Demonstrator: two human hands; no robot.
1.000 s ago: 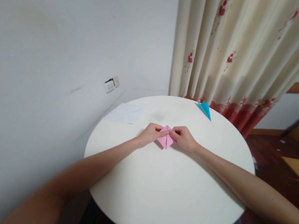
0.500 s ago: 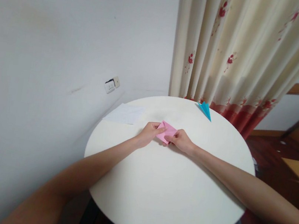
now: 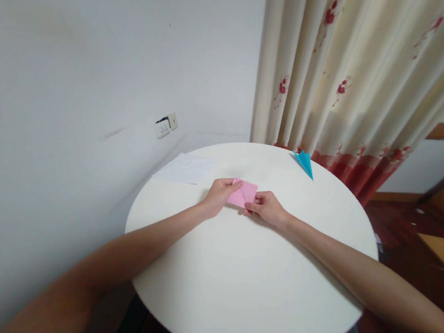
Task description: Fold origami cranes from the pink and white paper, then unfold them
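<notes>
Pink folded paper [image 3: 243, 193] sits near the middle of the round white worktop [image 3: 245, 287], slightly toward the far side, held between both hands. Looks like a flat, roughly square piece with a crease across it — can't tell whether it rests fully on the surface or is lifted a bit at the far edge.

Left hand [image 3: 218, 195]: grip pinched on the paper's left edge, thumb on top near the upper left corner, fingers curled beside it. Right hand [image 3: 268, 207]: grip pinched on the lower right edge, fingertips pressed together on the paper. Both forearms lie across the worktop, converging on the paper.

Further out:
- White sheet [image 3: 185, 168] lies flat at the far left rim of the worktop, well apart from the left hand.
- Blue folded paper [image 3: 304, 162] — pointed, dart-like shape — lies at the far rim, right of center, well apart from the right hand.
- Cream curtain [image 3: 357, 70] with red flower print and a red hem hangs just behind the worktop.
- Plain white wall [image 3: 96, 58] on the left, with 1 wall socket [image 3: 165, 126] low down near the white sheet.
- Dark wooden floor [image 3: 405, 227] to the right.
</notes>
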